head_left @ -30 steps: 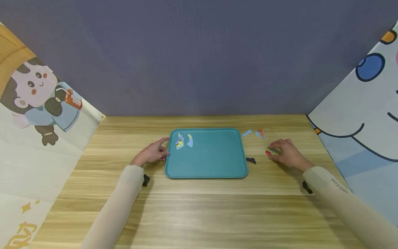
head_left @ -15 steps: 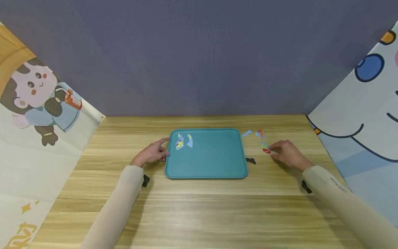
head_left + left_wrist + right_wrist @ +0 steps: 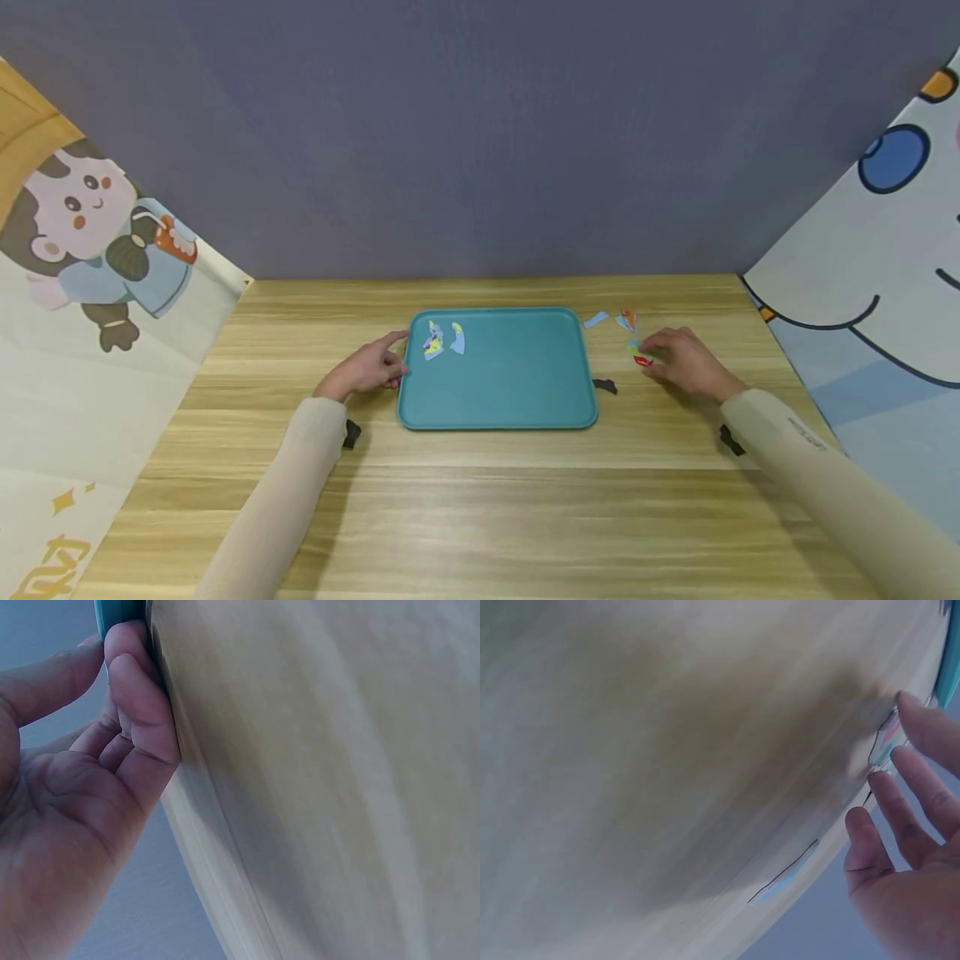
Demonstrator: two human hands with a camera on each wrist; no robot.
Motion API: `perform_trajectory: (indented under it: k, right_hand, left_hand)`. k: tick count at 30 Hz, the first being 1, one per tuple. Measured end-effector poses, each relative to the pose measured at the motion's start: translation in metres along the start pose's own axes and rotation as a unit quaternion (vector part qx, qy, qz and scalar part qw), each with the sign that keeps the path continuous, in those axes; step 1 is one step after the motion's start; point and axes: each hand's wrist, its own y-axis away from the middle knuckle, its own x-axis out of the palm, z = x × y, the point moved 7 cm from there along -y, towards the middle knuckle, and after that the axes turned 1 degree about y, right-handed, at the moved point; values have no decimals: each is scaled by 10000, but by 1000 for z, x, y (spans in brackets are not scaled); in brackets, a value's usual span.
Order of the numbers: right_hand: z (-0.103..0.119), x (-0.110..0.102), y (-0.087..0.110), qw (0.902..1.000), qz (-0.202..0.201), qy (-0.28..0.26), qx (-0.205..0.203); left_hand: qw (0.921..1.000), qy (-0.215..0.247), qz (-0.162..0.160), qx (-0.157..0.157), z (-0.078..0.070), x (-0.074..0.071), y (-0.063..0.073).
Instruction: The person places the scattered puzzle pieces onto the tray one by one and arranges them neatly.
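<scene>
A shallow teal tray (image 3: 495, 367) lies on the wooden table. My left hand (image 3: 365, 367) holds its left rim, index finger stretched along it, thumb and curled fingers against the edge; the left wrist view shows these fingers low beside the tabletop. Right of the tray, my right hand (image 3: 686, 362) is over a small flat puzzle piece (image 3: 642, 361) printed in red, green and light blue. The thumb and index finger are apart on either side of the piece, partly covering it. In the right wrist view, the other fingers (image 3: 866, 840) are spread and loosely bent.
Two printed pieces, one yellow and lilac (image 3: 433, 342) and one pale blue (image 3: 458, 339), lie in the tray's far left corner. Beyond the right hand are a light-blue strip (image 3: 596, 319) and an orange-and-blue piece (image 3: 627, 320). A dark flat piece (image 3: 605, 386) touches the tray's right side.
The right hand let go of the red-and-green piece, drew slightly back, then moved forward over it again. The piece lies a little further left than one second ago. The left hand and tray stayed still.
</scene>
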Motion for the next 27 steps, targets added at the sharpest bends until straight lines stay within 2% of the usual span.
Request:
perform_trajectory:
  k: [6,10,14,18,27]
  right_hand:
    - [0,5,-11,9991,309,-9,-285]
    - [-3,8,-16,9977,623,-52,-246]
    - [-6,8,-17,9973,720,-86,-155]
    - [-7,8,-17,9980,613,-92,-90]
    - [-11,7,-12,9985,244,-198,452]
  left_hand:
    - [10000,8,-24,-12,-1,0,1]
    - [9999,94,-1,-44,-1,0,0]
    - [10000,86,20,-21,-1,0,0]
    - [10000,73,2,8,-1,-1,-1]
    - [9999,122,17,-34,2,1,-1]
